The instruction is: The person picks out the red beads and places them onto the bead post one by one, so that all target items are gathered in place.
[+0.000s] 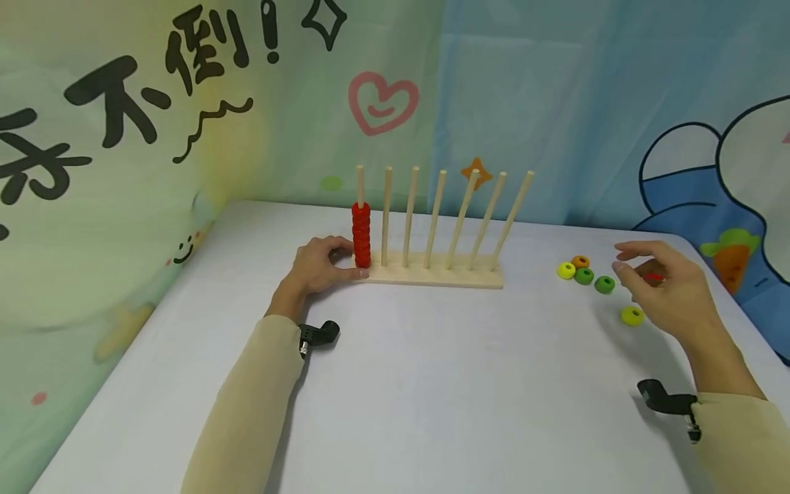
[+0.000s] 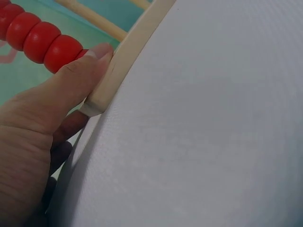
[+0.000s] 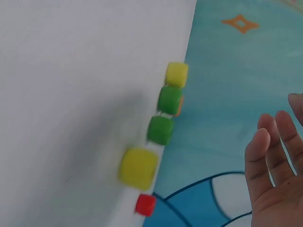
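My left hand (image 1: pixel 321 266) grips the left end of a wooden peg rack (image 1: pixel 432 276). In the left wrist view the thumb (image 2: pixel 90 66) lies along the top of the base, beside the red beads (image 2: pixel 62 51), with fingers curled below its end. Several red beads (image 1: pixel 361 237) are stacked on the leftmost peg; the other pegs are bare. On the right, my right hand (image 1: pixel 669 288) hovers over loose beads, fingers apart and holding nothing. Below it lie a yellow bead (image 3: pixel 138 169) and a red bead (image 3: pixel 146 205), the red one partly hidden by the hand in the head view.
Left of the right hand, two green beads (image 1: pixel 583 276), another yellow bead (image 1: pixel 566 270) and an orange bead (image 1: pixel 580 261) lie close together. A white cloth (image 1: pixel 444 384) covers the table. Behind it hangs a printed curtain (image 1: pixel 524 103).
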A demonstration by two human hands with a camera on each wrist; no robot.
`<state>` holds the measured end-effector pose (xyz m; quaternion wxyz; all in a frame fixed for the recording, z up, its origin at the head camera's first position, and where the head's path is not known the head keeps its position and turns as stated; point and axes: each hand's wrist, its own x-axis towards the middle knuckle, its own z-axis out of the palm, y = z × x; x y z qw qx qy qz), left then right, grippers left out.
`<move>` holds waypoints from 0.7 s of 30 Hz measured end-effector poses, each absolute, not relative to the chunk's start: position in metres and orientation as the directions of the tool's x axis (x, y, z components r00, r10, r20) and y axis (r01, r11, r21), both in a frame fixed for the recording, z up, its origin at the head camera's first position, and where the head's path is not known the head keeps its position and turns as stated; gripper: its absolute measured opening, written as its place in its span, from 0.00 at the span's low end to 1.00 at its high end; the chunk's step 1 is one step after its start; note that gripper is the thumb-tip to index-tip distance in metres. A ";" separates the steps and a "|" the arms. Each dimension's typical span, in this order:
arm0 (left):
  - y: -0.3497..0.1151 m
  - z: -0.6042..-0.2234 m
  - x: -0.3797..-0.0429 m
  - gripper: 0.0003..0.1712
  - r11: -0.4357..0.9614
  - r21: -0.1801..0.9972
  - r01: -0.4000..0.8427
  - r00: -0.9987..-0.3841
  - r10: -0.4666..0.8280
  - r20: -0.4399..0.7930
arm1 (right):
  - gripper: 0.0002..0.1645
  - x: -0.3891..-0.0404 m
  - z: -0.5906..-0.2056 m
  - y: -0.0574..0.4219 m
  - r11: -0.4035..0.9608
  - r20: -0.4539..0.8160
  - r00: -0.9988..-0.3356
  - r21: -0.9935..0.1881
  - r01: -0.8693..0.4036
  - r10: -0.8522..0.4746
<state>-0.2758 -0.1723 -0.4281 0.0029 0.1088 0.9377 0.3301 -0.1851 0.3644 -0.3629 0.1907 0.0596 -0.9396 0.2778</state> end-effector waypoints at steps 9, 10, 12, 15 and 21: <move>-0.176 -0.426 -0.272 0.38 0.779 0.598 0.187 -0.980 0.195 0.052 | 0.22 -0.191 -0.377 0.393 0.821 0.321 -0.943 -0.559 -0.120 0.081; -0.177 -0.427 -0.272 0.38 0.779 0.599 0.184 -0.980 0.190 0.054 | 0.22 -0.192 -0.379 0.395 0.815 0.311 -0.946 -0.570 -0.106 0.094; -0.178 -0.428 -0.271 0.38 0.779 0.602 0.176 -0.982 0.184 0.049 | 0.23 -0.192 -0.382 0.399 0.805 0.296 -0.947 -0.589 -0.077 0.126; -0.178 -0.429 -0.270 0.39 0.782 0.597 0.177 -0.981 0.187 0.047 | 0.23 -0.192 -0.387 0.407 0.793 0.282 -0.945 -0.607 -0.042 0.166; -0.172 -0.430 -0.272 0.37 0.763 0.613 0.205 -0.976 0.204 0.073 | 0.27 -0.193 -0.393 0.425 0.786 0.254 -0.943 -0.618 0.013 0.214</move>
